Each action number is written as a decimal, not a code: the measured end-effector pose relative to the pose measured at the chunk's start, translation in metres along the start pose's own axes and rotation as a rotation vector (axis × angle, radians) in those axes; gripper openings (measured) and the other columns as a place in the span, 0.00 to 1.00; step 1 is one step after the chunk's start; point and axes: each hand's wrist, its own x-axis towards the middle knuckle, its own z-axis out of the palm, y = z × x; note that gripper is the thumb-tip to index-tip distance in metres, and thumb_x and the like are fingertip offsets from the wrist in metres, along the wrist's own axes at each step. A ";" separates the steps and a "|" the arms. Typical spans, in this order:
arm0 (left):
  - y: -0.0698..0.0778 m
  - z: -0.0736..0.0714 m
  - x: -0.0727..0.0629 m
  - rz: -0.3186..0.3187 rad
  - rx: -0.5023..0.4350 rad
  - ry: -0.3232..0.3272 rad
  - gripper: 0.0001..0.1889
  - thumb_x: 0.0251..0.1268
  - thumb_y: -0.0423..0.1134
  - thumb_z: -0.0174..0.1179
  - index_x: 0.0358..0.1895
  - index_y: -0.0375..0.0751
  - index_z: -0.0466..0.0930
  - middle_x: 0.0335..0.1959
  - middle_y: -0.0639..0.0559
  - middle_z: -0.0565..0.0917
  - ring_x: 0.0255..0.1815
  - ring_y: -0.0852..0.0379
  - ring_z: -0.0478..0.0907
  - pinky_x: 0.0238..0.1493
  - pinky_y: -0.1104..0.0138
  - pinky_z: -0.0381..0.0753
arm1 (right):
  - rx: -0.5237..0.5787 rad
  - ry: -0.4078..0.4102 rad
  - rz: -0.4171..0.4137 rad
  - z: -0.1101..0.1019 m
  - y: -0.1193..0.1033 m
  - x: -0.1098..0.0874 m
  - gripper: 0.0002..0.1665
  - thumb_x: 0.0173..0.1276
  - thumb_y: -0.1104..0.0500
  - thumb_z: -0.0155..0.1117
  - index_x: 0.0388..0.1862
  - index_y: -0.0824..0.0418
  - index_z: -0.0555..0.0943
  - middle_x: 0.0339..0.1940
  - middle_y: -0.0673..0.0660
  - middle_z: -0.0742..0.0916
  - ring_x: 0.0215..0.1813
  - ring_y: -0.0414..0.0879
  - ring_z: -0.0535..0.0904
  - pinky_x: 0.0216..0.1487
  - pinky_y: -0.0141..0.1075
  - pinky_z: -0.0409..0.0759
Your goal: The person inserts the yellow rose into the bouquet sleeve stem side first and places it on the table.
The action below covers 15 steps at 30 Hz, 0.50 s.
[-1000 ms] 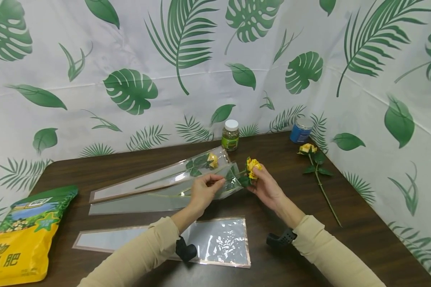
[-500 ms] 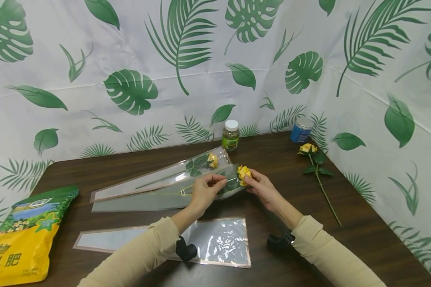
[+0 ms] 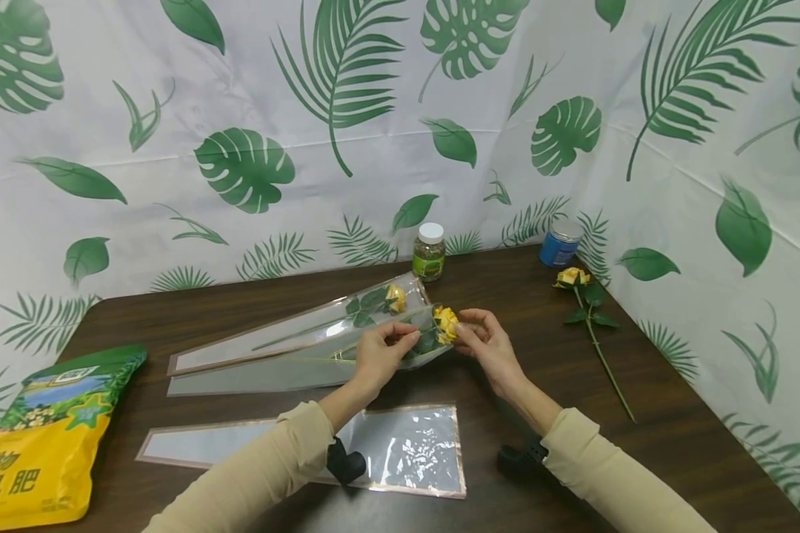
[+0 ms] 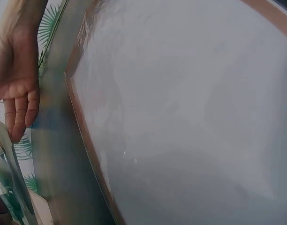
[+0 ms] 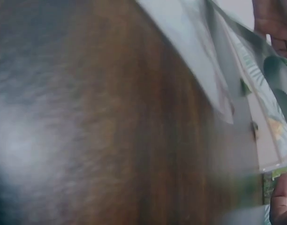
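A yellow rose point(image 3: 446, 324) lies with its stem inside a clear flower sleeve point(image 3: 253, 377), its bloom at the wide mouth. My left hand point(image 3: 381, 355) pinches the upper layer of that sleeve between thumb and fingers. At the bloom, my right hand point(image 3: 495, 354) has its thumb and fingertips on the rose's right side; the exact contact is partly hidden. In the left wrist view, the fingers of the right hand point(image 4: 21, 89) reach down beside the sleeve's edge. Behind lies a second sleeve point(image 3: 200, 359) with another yellow rose point(image 3: 396, 297) in it.
A flat sleeve point(image 3: 413, 451) lies under the left forearm. One loose yellow rose point(image 3: 571, 277) lies at the right. A white-capped jar point(image 3: 429, 255) and a blue can point(image 3: 560, 244) stand by the wall. A yellow-green bag point(image 3: 47, 444) lies on the left.
My right hand has moved left with the rose, and the bloom has gone from beyond the sleeve's mouth to within it. The left hand has stayed nearly still.
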 end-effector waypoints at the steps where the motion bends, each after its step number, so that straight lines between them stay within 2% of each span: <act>1: 0.000 0.000 0.000 0.005 0.000 0.002 0.08 0.57 0.38 0.65 0.33 0.35 0.85 0.27 0.49 0.84 0.25 0.64 0.73 0.27 0.73 0.72 | -0.002 -0.001 -0.018 0.000 0.000 -0.001 0.22 0.69 0.62 0.57 0.59 0.66 0.68 0.40 0.45 0.81 0.39 0.38 0.80 0.45 0.36 0.78; 4: -0.001 -0.001 0.002 -0.033 0.013 0.009 0.07 0.57 0.36 0.65 0.34 0.34 0.85 0.28 0.47 0.85 0.26 0.64 0.74 0.28 0.74 0.72 | -0.033 -0.018 -0.057 -0.001 0.000 -0.004 0.21 0.68 0.60 0.59 0.58 0.67 0.71 0.42 0.46 0.82 0.42 0.40 0.80 0.45 0.36 0.79; 5: 0.002 -0.001 0.002 -0.072 0.026 0.010 0.07 0.57 0.34 0.65 0.34 0.32 0.85 0.29 0.45 0.85 0.26 0.64 0.74 0.28 0.74 0.72 | -0.050 -0.023 -0.065 -0.001 0.000 -0.004 0.21 0.68 0.60 0.59 0.58 0.67 0.72 0.42 0.46 0.82 0.43 0.41 0.80 0.45 0.36 0.79; 8: 0.003 0.000 0.003 -0.114 0.052 0.015 0.07 0.57 0.33 0.65 0.35 0.31 0.85 0.31 0.42 0.85 0.26 0.66 0.73 0.29 0.75 0.72 | -0.096 -0.029 -0.073 -0.001 0.001 -0.004 0.20 0.69 0.59 0.59 0.57 0.67 0.75 0.43 0.49 0.81 0.43 0.43 0.78 0.44 0.35 0.79; 11: 0.005 0.000 0.003 -0.121 0.063 0.012 0.07 0.57 0.33 0.65 0.36 0.31 0.85 0.31 0.42 0.85 0.25 0.68 0.72 0.28 0.76 0.71 | -0.165 -0.049 -0.081 -0.001 0.002 -0.004 0.19 0.70 0.58 0.57 0.56 0.66 0.77 0.43 0.54 0.82 0.40 0.45 0.76 0.40 0.34 0.78; 15: 0.008 0.001 0.003 -0.120 0.060 0.006 0.07 0.57 0.32 0.65 0.37 0.31 0.84 0.32 0.40 0.85 0.25 0.68 0.72 0.28 0.77 0.72 | -0.252 -0.119 -0.084 0.000 0.003 -0.006 0.21 0.73 0.52 0.52 0.57 0.63 0.77 0.51 0.61 0.81 0.40 0.47 0.73 0.36 0.34 0.76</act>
